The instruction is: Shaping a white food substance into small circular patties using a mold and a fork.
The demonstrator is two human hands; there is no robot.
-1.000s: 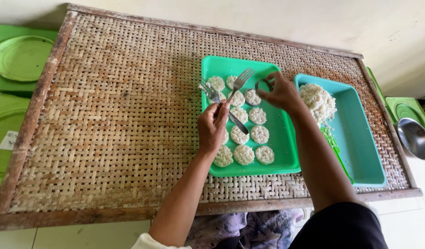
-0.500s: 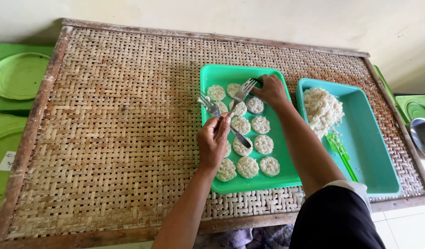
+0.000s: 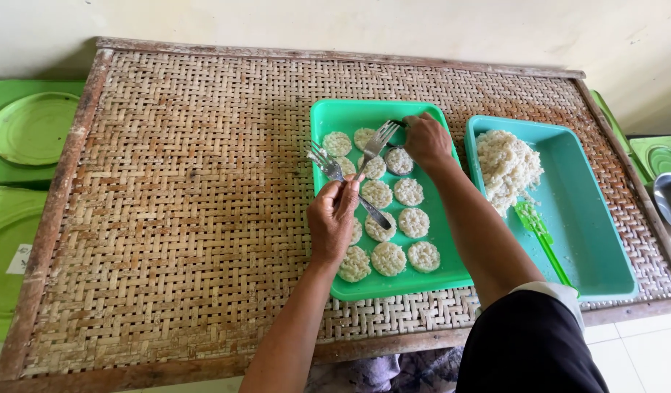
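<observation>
Left hand [image 3: 332,222] grips two forks [image 3: 350,164]; right hand [image 3: 426,138] pinches a ring [image 3: 399,161] over a rice patty, which could crumble if lifted carelessly.

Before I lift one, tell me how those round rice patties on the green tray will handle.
The rice patties look like loosely pressed grains, so probably crumbly and fragile. Likely sticky, light and soft. Flat on the green tray, they shouldn't roll.
</observation>
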